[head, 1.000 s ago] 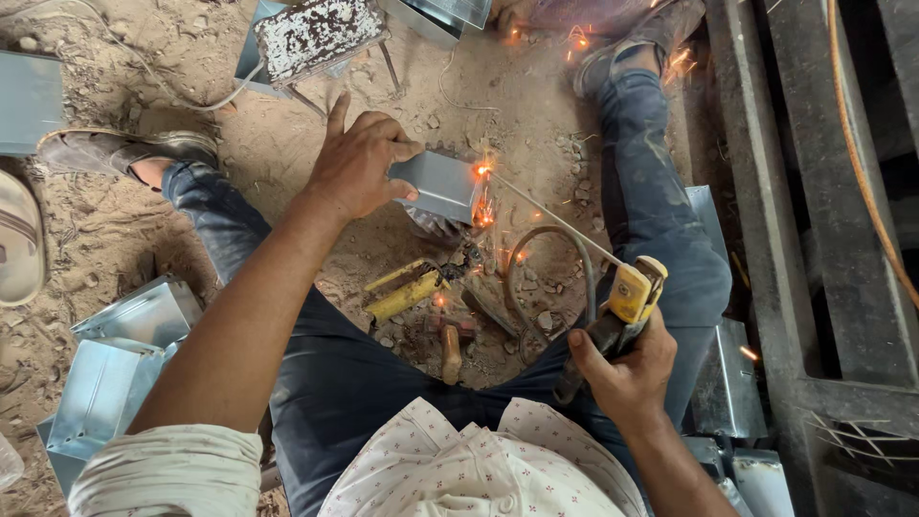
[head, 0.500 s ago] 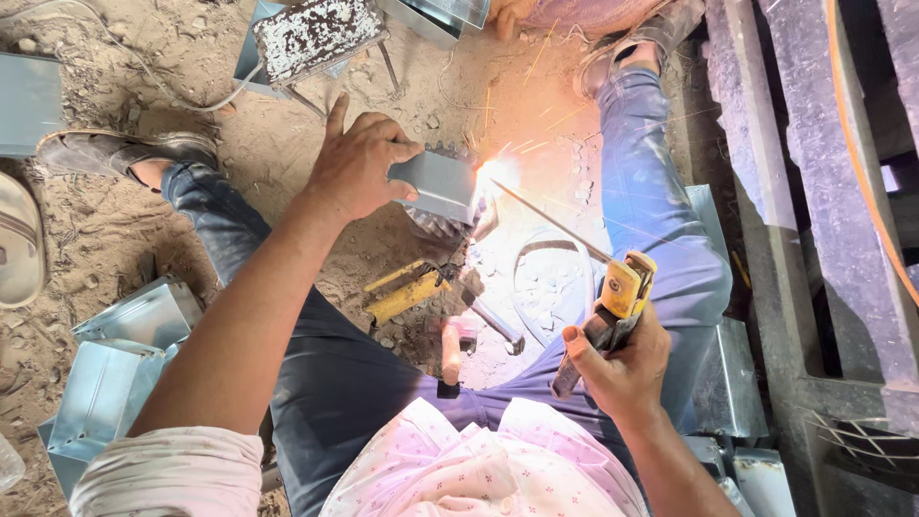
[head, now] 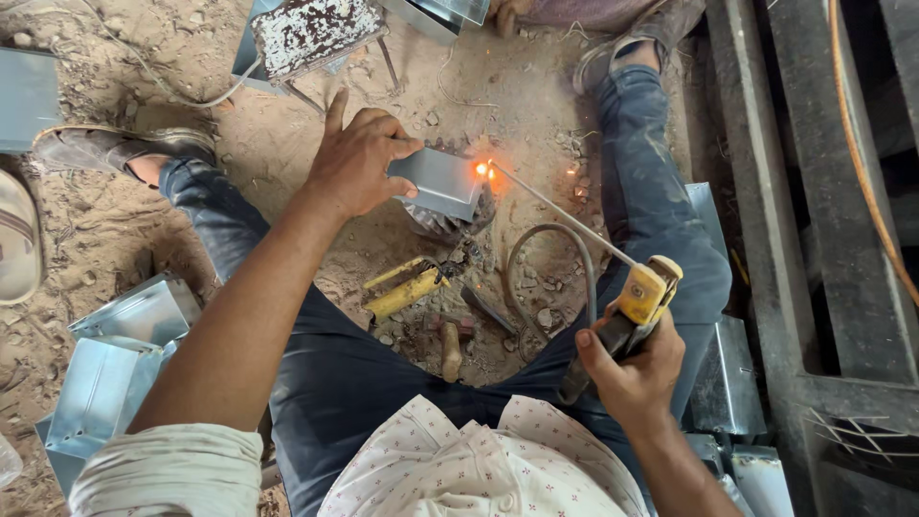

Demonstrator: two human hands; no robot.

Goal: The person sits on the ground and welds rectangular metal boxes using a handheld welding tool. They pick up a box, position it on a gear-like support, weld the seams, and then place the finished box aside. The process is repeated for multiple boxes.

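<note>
Fingers (head: 407, 144) of the left hand (head: 359, 158) clamp the left edge of a small grey metal box (head: 440, 182), pressing it down at the middle of the sandy ground (head: 278, 163), between the person's spread legs; the index finger sticks out straight. Fingers of the right hand (head: 627, 369), near and to the right, are clenched around the dark handle of a yellow-headed electrode holder (head: 639, 297).

Largest in the scene is the sandy ground itself, with dark steel beams (head: 814, 239) running along the right side. Blue-jeaned legs (head: 661, 191) stretch far-left and far-right, ending in worn shoes (head: 124, 148). A stack of shiny sheet-metal boxes (head: 105, 373) lies near left, and more of them sit beside the right thigh (head: 728, 383). A rust-spattered metal stand (head: 311, 33) is at the far edge.

Smaller things: a thin welding rod (head: 565, 215) runs from the holder up-left to the box's right corner, where an orange spark (head: 483, 169) glows. A grey cable (head: 550, 273) loops on the sand near the rod. Yellow-handled pliers (head: 407, 287) lie just near of the box, and a wooden-handled hammer (head: 452, 345) lies nearer still.
</note>
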